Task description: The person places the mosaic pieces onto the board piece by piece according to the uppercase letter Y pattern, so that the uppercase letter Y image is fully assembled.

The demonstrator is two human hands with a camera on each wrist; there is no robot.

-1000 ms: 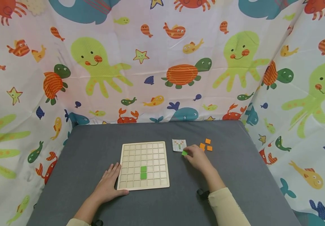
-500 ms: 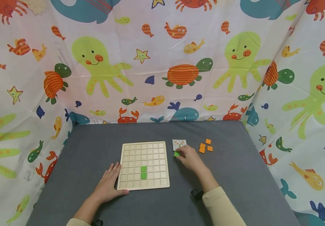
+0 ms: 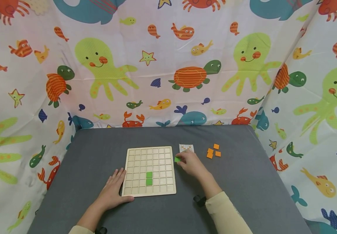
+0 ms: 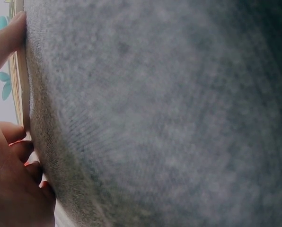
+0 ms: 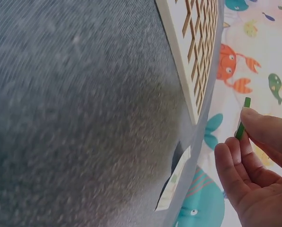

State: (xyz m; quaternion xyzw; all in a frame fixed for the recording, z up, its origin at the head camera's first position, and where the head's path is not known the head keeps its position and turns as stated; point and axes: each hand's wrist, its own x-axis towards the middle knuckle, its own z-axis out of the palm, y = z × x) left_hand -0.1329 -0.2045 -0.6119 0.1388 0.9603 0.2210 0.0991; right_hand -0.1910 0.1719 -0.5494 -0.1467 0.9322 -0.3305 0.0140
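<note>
A pale wooden grid board (image 3: 133, 167) lies on the grey table, with two green square tiles (image 3: 149, 178) set one above the other in its lower middle cells. My left hand (image 3: 110, 191) rests at the board's lower left corner, fingers along the left side and thumb along the front edge. Between thumb and fingertips my right hand (image 3: 192, 164) pinches another green tile (image 5: 242, 118), held just off the board's right edge. In the right wrist view that tile shows edge-on, raised over the table.
A small printed pattern card (image 3: 186, 148) lies right of the board, partly hidden by my right hand. Several orange tiles (image 3: 218, 154) lie further right. A curtain (image 3: 162, 71) with sea animals stands behind the grey table (image 3: 104, 146).
My right hand has moved left with the green tile, from beside the orange tiles to the board's right edge. The left hand and the board have stayed in place.
</note>
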